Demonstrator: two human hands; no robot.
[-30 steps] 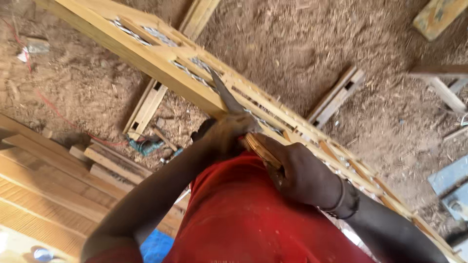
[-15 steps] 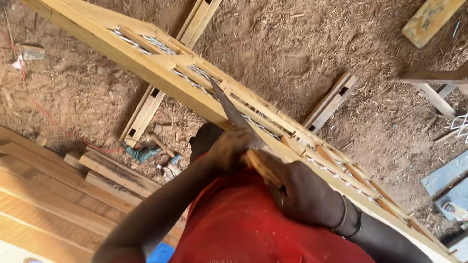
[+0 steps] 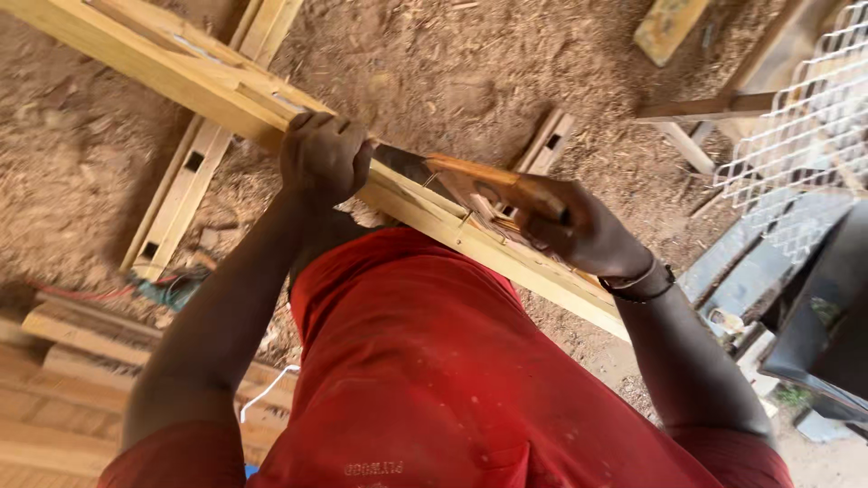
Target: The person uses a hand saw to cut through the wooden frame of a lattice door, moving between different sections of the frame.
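Note:
A long pale wooden frame (image 3: 181, 72) runs from the upper left down to the lower right, across my red shirt. My left hand (image 3: 324, 158) is closed around its beam, over the tip end of a hand saw blade (image 3: 402, 164). My right hand (image 3: 583, 237) grips the saw's brown wooden handle (image 3: 506, 188), just right of the blade and against the frame. The blade lies along the beam between my two hands. Its teeth are hidden.
A mortised wooden rail (image 3: 194, 181) lies on the sawdust-covered ground behind the frame. Stacked planks (image 3: 54, 398) sit at the lower left. White wire mesh (image 3: 796, 117) and dark sheets stand at the right. A short board (image 3: 669, 27) lies at the top.
The saw has swung from pointing up through the frame's slats to lying along the beam. My left hand has moved up onto the beam and blade. The view has shifted right.

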